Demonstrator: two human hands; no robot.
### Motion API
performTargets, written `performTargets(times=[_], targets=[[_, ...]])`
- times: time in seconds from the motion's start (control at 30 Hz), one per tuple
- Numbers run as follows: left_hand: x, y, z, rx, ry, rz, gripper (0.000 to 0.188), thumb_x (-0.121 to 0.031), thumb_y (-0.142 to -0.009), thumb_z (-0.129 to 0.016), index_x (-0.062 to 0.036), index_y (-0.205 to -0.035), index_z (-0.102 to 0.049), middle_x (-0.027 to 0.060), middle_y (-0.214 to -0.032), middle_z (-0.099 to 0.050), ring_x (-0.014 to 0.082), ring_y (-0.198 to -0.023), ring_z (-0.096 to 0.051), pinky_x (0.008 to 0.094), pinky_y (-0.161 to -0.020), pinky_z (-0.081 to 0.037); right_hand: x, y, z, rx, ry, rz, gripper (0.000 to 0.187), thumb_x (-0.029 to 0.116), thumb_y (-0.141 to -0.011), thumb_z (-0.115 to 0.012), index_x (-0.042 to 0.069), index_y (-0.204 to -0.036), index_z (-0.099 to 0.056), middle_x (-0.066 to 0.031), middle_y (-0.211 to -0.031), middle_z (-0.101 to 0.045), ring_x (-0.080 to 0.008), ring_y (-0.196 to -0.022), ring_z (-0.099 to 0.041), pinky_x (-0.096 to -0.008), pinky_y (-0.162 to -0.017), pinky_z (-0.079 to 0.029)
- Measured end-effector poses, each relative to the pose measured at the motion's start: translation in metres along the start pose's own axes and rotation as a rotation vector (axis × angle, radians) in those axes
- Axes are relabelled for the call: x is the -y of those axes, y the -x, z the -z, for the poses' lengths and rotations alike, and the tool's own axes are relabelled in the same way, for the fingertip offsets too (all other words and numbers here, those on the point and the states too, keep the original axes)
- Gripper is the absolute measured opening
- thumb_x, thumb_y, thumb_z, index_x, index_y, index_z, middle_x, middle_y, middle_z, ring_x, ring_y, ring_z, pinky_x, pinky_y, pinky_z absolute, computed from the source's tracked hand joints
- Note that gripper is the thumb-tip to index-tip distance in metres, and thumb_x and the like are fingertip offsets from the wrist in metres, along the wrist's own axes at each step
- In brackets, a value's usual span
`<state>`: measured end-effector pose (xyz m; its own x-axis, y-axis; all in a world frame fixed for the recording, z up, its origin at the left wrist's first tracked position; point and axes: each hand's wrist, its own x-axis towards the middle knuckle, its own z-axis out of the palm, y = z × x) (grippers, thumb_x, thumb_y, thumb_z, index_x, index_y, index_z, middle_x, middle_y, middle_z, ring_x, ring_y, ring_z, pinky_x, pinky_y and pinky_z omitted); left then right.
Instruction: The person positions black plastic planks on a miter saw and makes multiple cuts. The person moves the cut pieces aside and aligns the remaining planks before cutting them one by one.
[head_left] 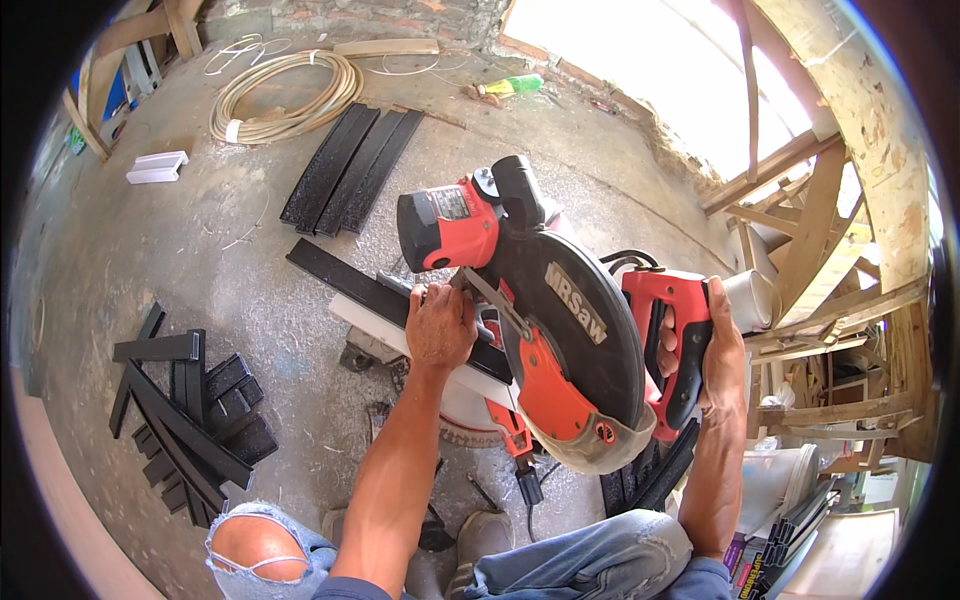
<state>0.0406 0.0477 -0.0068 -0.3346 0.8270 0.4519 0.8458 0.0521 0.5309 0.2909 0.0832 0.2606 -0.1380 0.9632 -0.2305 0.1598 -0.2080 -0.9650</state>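
In the middle of the view stands a red and black miter saw (480, 225), its round black blade guard (570, 300) tilted toward me. A long black bar (345, 280) lies across the saw's base, beside a white strip (372, 326). My left hand (442, 325) is closed over this bar, left of the guard, its fingertips mostly hidden near the motor. On the right, my right hand (725, 350) wraps round the saw's red and black handle (685, 345). The blade's lower part is largely hidden by the guard and a dusty cover (595, 445).
Several cut black pieces (190, 400) are piled at left. Further black lengths (350, 170) lie beyond the saw, others (655, 475) by my right knee. A coiled hose (285, 95), white block (158, 167) and green bottle (515, 85) are farther off. Wooden framing (820, 220) stands at right.
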Motion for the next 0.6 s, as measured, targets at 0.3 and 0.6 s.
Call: performTargets(times=[0.3,0.6], targets=[[-0.001,0.000,0.000,-0.010,-0.014,-0.020,0.023,-0.023,-0.099,-0.055,-0.0046,-0.094,-0.068,0.0126,-0.094,-0.067,0.0331,-0.102,-0.064,0.0521,-0.104,-0.041,-0.010,0.001,0.011,0.113,-0.215,0.004,0.058,0.056,-0.104,-0.051,0.001,-0.095,-0.066,-0.0101,-0.069,-0.063,-0.0186,-0.048,-0.059,-0.0293,-0.044,-0.048],[-0.002,-0.001,0.004,-0.036,-0.003,-0.037,0.025,-0.022,-0.102,-0.051,-0.0035,-0.097,-0.067,0.0120,-0.092,-0.067,0.0333,-0.097,-0.063,0.0503,-0.099,-0.041,-0.015,0.008,0.010,0.075,-0.103,0.073,0.057,0.054,-0.106,-0.048,0.001,-0.098,-0.066,-0.0092,-0.070,-0.064,-0.0183,-0.052,-0.060,-0.0293,-0.048,-0.049]])
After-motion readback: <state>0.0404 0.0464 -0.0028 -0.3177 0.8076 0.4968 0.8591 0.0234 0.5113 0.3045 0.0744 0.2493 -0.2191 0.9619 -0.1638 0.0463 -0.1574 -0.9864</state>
